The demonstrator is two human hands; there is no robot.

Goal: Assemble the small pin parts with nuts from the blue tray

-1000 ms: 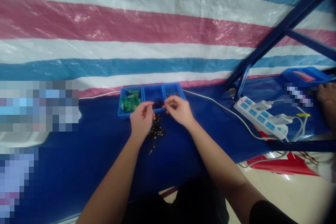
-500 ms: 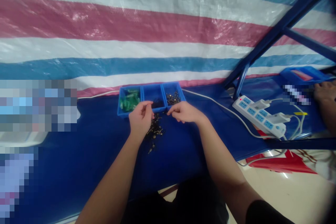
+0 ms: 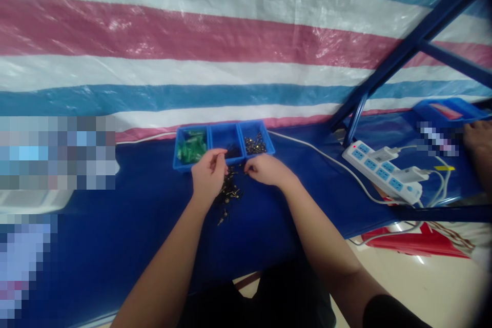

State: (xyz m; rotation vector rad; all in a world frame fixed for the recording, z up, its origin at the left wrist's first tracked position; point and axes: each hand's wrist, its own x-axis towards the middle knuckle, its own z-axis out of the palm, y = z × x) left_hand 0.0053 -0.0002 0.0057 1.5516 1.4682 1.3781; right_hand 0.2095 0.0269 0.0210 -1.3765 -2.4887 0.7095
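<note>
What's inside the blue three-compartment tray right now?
In the blue tray, the left compartment holds green parts, the right one small dark metal pieces. The middle shows a few dark bits; its front is hidden behind the left hand.

blue tray (image 3: 224, 163) with green parts (image 3: 191, 147), dark blue tablecloth (image 3: 134, 225), red-white-blue striped tarp (image 3: 192, 46), white power strip (image 3: 384, 173)

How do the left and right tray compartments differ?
The left compartment holds green pieces; the right compartment holds small dark metallic bits. The left one looks fuller, piled in a heap; the right one's bits lie spread thin, with blue floor showing. Both are sections of the same blue tray on the blue table.
</note>
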